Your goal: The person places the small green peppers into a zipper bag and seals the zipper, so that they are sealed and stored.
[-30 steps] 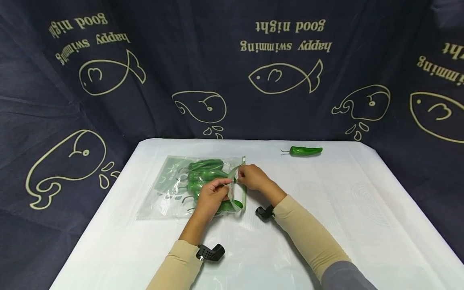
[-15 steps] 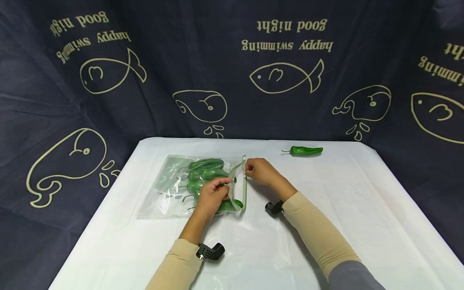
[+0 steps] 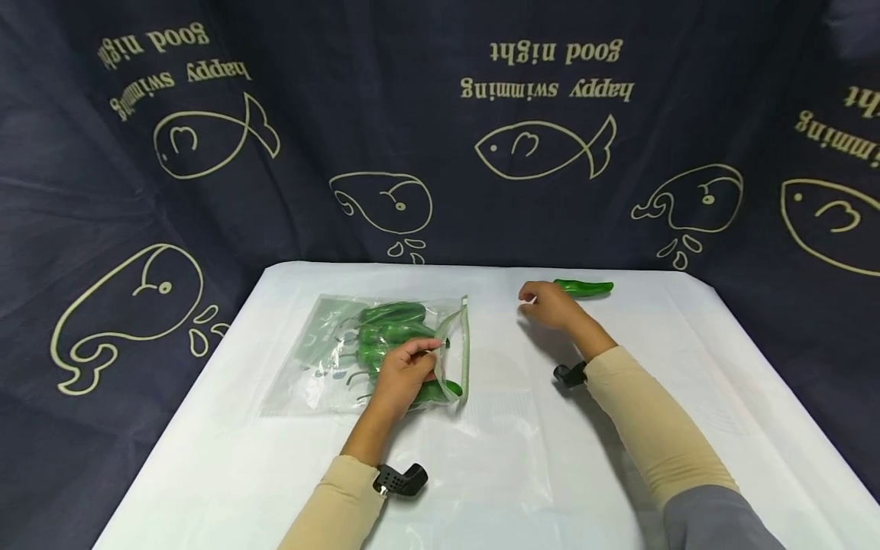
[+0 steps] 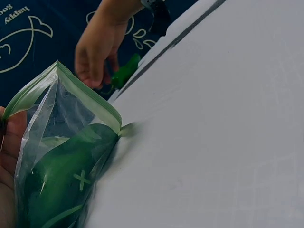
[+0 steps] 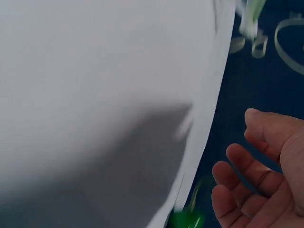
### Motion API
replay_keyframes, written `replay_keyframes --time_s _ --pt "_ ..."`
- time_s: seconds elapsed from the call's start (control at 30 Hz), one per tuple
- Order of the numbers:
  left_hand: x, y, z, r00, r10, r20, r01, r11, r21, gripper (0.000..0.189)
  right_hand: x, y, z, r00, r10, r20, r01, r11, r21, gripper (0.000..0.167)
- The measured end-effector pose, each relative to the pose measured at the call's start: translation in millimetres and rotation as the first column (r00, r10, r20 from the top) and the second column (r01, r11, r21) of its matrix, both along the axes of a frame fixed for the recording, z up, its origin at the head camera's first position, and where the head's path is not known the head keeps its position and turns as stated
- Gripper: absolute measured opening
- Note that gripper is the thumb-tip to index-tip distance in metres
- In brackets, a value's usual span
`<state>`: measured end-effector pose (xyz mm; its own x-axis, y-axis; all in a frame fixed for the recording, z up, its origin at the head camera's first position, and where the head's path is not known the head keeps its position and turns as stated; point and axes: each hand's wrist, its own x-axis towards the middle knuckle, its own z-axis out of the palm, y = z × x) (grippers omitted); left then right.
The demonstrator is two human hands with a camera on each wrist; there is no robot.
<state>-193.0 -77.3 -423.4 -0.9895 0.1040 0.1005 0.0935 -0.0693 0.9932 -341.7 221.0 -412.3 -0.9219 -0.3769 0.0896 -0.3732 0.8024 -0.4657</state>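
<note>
A clear zip bag (image 3: 309,393) with a pale green zip edge lies on the left half of the table, several green peppers (image 3: 392,313) inside it. With thumb and fingers my left hand (image 3: 406,374) pinches the upper layer of the bag's mouth, lifting it so the mouth gapes to the right. In the left wrist view the raised zip edge (image 4: 90,97) forms a peak over a pepper. My right hand (image 3: 553,305) hovers over the table, fingers loosely bent and holding nothing. Just behind it lies a single green pepper (image 3: 587,288), its stem end hidden by the hand.
A white cloth covers the table (image 3: 619,428), its back edge just beyond the lone pepper. Behind hangs a dark blue curtain (image 3: 440,214) with fish and whale drawings. Each wrist carries a black camera (image 3: 402,480).
My right hand has let go of the bag's edge and moved right and away, toward the lone pepper. The left hand keeps its grip in the same place.
</note>
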Motion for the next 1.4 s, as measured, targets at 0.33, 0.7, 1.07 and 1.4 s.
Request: replay_keyframes --time_s 0.33,0.7,1.07,1.4 --pt "0.1 -1.5 -2.3 1.0 -0.004 0.009 0.004 1.0 0.013 0.027 -16.5 68 1.1 0.992 -0.124 0.002 0.124 0.992 -0.002 0.021" --pt "0.3 -1.3 -0.5 1.0 -0.001 0.011 0.001 1.0 0.002 0.026 -20.1 104 -3.1 0.987 -0.163 0.0 0.163 0.987 0.01 0.027" --pt "-0.3 -1.6 -1.5 1.0 0.008 -0.003 -0.008 1.0 0.005 0.025 -22.7 112 -9.0 0.982 -0.188 0.009 0.188 0.982 0.01 0.033" --pt "-1.2 -1.5 -0.5 1.0 0.0 0.002 0.0 1.0 0.018 0.024 -28.1 114 -14.8 0.985 -0.167 0.048 0.165 0.985 0.057 0.05"
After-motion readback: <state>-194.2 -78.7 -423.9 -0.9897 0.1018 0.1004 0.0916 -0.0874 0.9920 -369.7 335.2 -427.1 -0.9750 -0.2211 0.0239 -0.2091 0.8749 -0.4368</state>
